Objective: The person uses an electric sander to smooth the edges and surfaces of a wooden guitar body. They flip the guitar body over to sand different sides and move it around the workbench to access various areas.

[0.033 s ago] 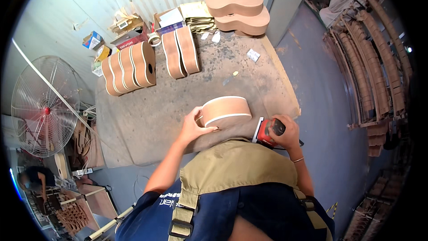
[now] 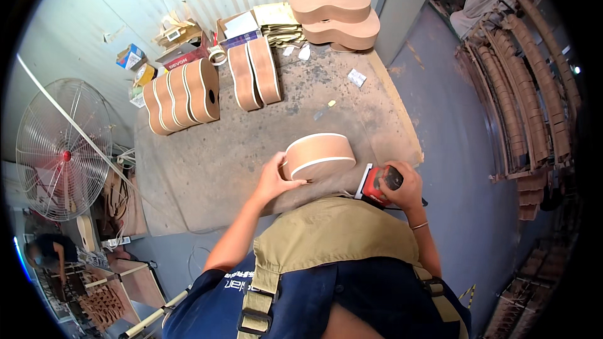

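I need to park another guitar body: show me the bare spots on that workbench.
Widest: the front left of the workbench, between the row of guitar bodies and the left hand. Smaller: the right side, between the white packet and the red sander. Crowded: the back edge, with boxes and larger stacked guitar bodies.

The guitar body (image 2: 321, 152) is smooth matt wood; the sander (image 2: 374, 183), partly covered, looks plastic; the apron (image 2: 333, 229), cloth.

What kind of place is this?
Probably an instrument-making workshop: guitar-shaped wooden bodies stand on a worn workbench, the right hand grips a red handheld power tool, and racks of curved wooden parts stand nearby.
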`<action>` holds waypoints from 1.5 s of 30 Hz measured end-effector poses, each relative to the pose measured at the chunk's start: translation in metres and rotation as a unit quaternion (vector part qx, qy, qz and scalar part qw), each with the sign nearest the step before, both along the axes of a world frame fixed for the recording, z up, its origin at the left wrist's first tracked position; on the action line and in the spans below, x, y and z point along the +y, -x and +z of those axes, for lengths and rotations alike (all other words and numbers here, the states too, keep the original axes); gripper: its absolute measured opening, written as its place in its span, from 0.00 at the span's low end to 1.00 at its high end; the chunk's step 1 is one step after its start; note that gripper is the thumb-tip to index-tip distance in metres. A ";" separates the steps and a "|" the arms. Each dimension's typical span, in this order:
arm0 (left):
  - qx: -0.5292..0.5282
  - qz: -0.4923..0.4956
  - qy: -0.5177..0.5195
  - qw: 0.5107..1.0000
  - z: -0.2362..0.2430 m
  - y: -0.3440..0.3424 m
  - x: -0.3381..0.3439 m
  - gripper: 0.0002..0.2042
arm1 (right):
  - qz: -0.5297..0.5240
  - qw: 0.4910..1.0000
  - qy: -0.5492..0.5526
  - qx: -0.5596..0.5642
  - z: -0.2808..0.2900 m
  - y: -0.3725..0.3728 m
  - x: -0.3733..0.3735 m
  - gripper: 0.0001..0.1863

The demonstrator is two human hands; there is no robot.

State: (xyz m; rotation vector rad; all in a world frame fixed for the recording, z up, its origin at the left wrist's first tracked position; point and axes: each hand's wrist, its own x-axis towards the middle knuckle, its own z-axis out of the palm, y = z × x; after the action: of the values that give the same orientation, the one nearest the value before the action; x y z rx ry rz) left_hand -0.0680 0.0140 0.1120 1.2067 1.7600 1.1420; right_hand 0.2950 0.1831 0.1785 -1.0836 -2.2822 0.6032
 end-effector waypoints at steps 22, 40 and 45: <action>0.374 -0.044 -0.110 0.920 0.078 -0.063 0.014 0.14 | 0.066 0.996 -0.024 -0.049 0.060 0.198 0.043 0.34; 0.396 -0.018 -0.103 0.912 0.065 -0.060 0.009 0.16 | 0.107 0.993 -0.009 -0.050 0.054 0.195 0.045 0.32; 0.393 -0.021 -0.119 0.912 0.062 -0.057 0.001 0.16 | 0.079 0.996 -0.027 -0.021 0.032 0.184 0.079 0.32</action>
State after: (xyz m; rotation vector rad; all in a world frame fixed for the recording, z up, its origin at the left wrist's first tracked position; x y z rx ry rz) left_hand -0.0106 0.0150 0.1742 2.0480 2.1769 0.9135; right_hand 0.1105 0.2626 0.2101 -0.9046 -2.4233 0.5804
